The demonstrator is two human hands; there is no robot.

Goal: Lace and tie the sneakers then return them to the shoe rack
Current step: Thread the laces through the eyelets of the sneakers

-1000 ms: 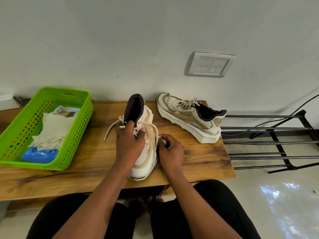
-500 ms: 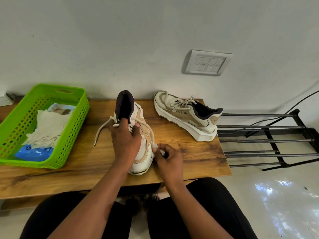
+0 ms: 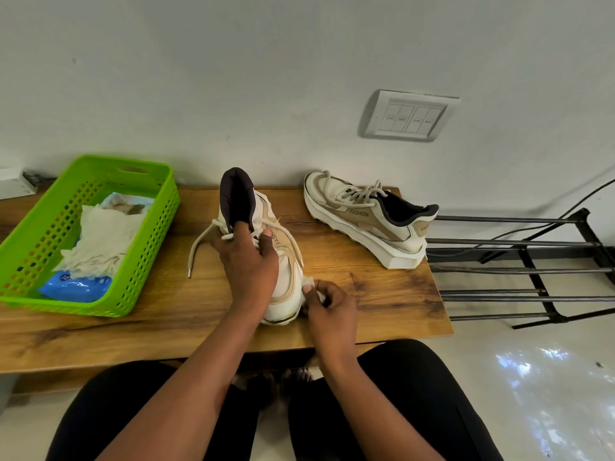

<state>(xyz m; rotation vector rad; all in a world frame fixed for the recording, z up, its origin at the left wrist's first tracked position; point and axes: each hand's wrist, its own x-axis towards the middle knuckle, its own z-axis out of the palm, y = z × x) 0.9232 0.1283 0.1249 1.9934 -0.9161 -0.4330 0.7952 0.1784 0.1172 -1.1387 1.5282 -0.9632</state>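
Observation:
A white and beige sneaker lies on the wooden table, toe toward me, dark collar raised at the far end. My left hand grips it from above, fingers curled over the lace area. One loose lace trails left onto the table; another loops over the right side. My right hand pinches a small white piece against the sneaker's right side near the toe; whether it is lace or cloth I cannot tell. The second sneaker, laced, stands at the table's back right.
A green plastic basket holding pale cloths and a blue packet stands at the left of the table. A black metal shoe rack stands right of the table, against the wall. My legs are under the table's front edge.
My right hand has slid toward me along the sneaker's right side, from the lace area down to near the toe. My left hand keeps its grip on the sneaker.

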